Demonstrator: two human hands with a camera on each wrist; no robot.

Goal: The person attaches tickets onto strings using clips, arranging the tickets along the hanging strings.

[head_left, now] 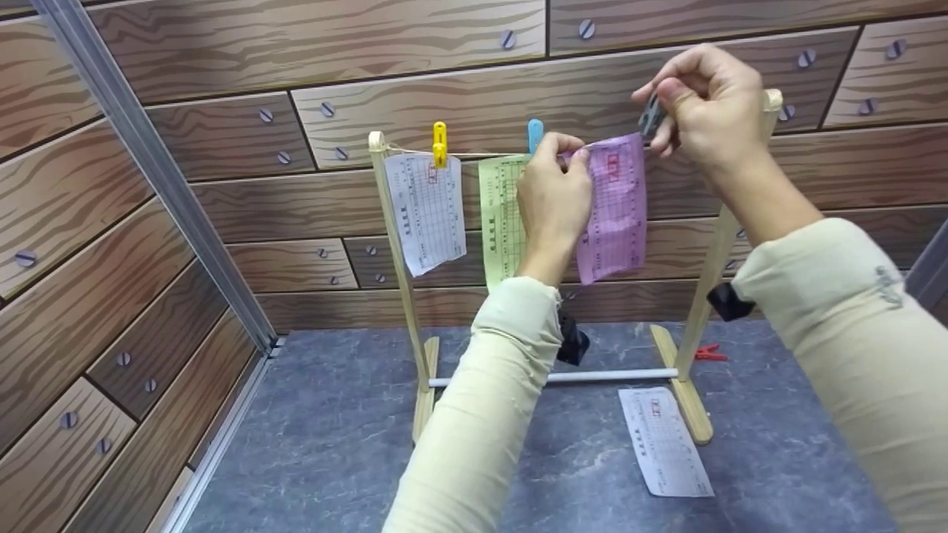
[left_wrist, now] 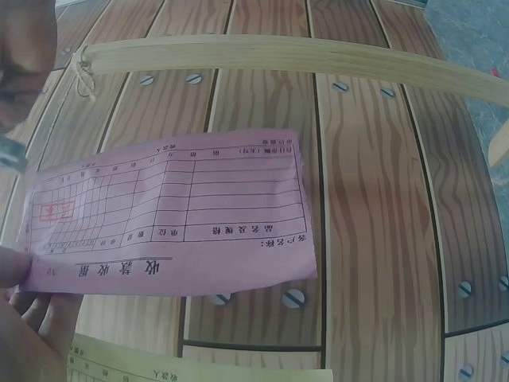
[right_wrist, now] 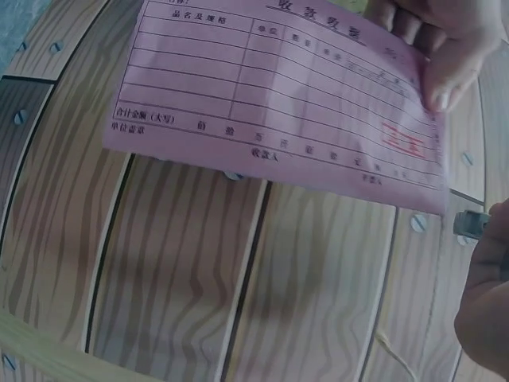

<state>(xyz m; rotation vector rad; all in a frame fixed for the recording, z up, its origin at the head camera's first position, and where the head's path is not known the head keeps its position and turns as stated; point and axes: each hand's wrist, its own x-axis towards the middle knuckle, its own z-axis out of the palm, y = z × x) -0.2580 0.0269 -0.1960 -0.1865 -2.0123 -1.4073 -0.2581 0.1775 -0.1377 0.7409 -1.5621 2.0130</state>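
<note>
My left hand (head_left: 555,196) pinches the top left corner of a pink receipt slip (head_left: 618,222), up at the string. The slip hangs slightly creased, printed side facing me; its grid and red stamp show in the left wrist view. Just beyond its top right corner, my right hand (head_left: 718,111) grips a grey clothespin (head_left: 651,117) between thumb and fingers. In the right wrist view the clothespin (right_wrist: 471,225) points toward the slip's edge, with a small gap between. A green slip (head_left: 500,215) hangs partly behind my left hand, beneath a blue clothespin (head_left: 535,135).
A yellow clothespin (head_left: 440,146) holds a white slip (head_left: 427,215) on the string near the left wooden post (head_left: 401,274). Another white slip (head_left: 666,443) lies on the grey tabletop (head_left: 333,444) by the stand's right foot. A red clothespin (head_left: 711,354) lies behind that foot.
</note>
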